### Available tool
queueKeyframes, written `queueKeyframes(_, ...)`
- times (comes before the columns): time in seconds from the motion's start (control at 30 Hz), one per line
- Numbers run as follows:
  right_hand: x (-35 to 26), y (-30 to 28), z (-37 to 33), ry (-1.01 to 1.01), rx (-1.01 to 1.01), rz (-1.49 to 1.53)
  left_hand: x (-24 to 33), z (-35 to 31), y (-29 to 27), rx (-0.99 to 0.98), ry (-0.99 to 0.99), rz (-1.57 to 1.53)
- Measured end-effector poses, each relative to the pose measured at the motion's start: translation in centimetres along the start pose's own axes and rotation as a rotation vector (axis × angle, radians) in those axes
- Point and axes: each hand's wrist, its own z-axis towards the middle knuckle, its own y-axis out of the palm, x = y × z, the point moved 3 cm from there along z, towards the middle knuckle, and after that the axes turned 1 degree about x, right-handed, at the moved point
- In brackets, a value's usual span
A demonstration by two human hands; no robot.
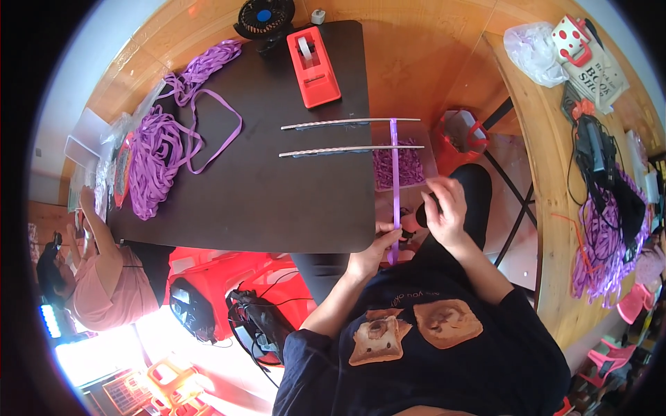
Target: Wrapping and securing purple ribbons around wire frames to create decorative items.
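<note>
Left hand (376,251): flat, glossy purple ribbon strip (396,187) pinched between thumb and fingers | Right hand (446,210): held just right of strip, thumb and fingers loosely parted | Strip: extended forward from left hand to two thin, pale, straight rods (326,151) | Forward of hands: clear plastic box (431,163) of purple pieces seen
</note>
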Motion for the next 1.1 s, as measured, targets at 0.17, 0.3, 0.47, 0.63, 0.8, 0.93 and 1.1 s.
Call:
queueKeyframes(0.17,-2.6,0.1,4.7,-0.566,-0.030,-0.150,1.7,-1.8,1.5,-0.017,-0.108,-0.271)
queueKeyframes(0.3,-3.4,0.5,4.5,-0.738,-0.006,-0.197,2.6,-2.8,2.1,-0.057,-0.073,-0.379)
queueKeyframes(0.47,-4.8,-0.1,4.3,-0.783,0.000,-0.207,3.8,-3.7,2.5,-0.085,0.064,-0.373)
queueKeyframes(0.63,-6.1,-0.9,5.2,-0.799,0.015,-0.180,4.7,-3.7,3.0,-0.157,0.129,-0.448)
queueKeyframes(0.8,-7.9,-2.3,8.5,-0.660,0.019,-0.053,3.7,-2.8,2.9,-0.357,-0.036,-0.690)
queueKeyframes(0.93,-7.3,-2.6,13.9,-0.586,-0.032,0.040,1.3,-1.2,2.3,-0.282,-0.188,-0.683)
queueKeyframes(1.1,-1.9,1.1,20.2,-0.083,-0.243,0.463,1.3,0.4,2.9,-0.177,-0.286,-0.528)
